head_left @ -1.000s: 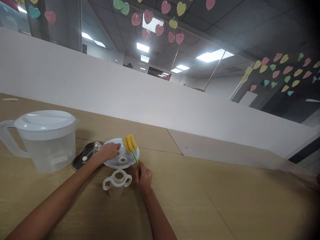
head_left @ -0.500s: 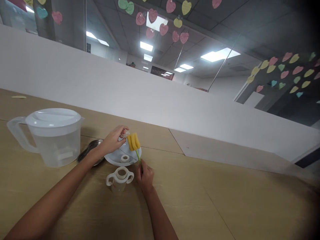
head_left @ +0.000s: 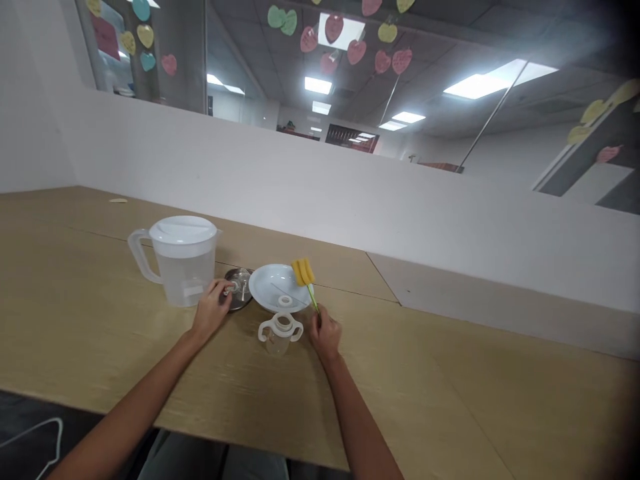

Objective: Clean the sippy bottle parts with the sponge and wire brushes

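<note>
My left hand (head_left: 212, 311) is at the metal tray (head_left: 242, 304), its fingers closed around a small clear piece (head_left: 231, 287) whose exact kind I cannot make out. Something clear and rounded also shows in that tray. My right hand (head_left: 326, 331) grips the green handle of a sponge brush (head_left: 303, 272), yellow head up at the right edge of the white bowl (head_left: 265, 280). A white ring (head_left: 285, 301) and a thin line like a straw lie in the bowl. In front of it stands an uncapped baby bottle (head_left: 278, 341) with two handles.
A lidded translucent pitcher (head_left: 186, 267) stands behind and left of the metal tray. A pale slip (head_left: 118, 201) lies farther back on the wooden table (head_left: 425, 400). Beyond rises a white wall (head_left: 300, 193) with a window above it.
My left hand has moved from above the bowl, beside the sponge head, left to the metal tray with the clear piece. My right hand still holds the brush. The camera view has shifted left.
</note>
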Demonstrator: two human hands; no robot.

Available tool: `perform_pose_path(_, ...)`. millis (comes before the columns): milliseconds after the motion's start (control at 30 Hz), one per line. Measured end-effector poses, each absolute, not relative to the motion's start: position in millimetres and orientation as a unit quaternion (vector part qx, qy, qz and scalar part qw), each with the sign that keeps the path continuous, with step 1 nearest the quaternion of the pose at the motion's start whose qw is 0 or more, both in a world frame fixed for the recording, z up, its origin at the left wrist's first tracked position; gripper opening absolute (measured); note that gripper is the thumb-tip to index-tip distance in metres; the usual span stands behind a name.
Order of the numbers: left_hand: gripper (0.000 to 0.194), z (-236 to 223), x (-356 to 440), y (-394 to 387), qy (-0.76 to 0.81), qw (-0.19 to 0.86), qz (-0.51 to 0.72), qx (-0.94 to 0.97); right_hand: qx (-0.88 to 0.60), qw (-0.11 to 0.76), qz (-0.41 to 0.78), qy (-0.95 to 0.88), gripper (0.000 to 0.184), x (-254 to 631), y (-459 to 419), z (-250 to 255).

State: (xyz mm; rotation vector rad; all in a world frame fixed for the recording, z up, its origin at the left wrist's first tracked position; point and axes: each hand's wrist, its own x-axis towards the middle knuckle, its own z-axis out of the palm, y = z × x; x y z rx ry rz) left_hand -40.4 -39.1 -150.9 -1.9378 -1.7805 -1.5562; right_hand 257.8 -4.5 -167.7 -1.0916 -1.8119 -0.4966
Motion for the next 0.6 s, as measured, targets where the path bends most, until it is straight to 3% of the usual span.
perform_pose_path(333, 0.033, -163, -43, -41, -0.611, 0.004, -0.42, -0.671, -0.47, 0.457, -0.209, -0.726, 0.034, 261, -5, -172)
perform_pose_path(600, 0.031, -155, -35, -52, -0.613, 0.035, -0.416, -0.671, -0.463, 0.453, -0.206, -0.733, 0.032, 258, -9, -169)
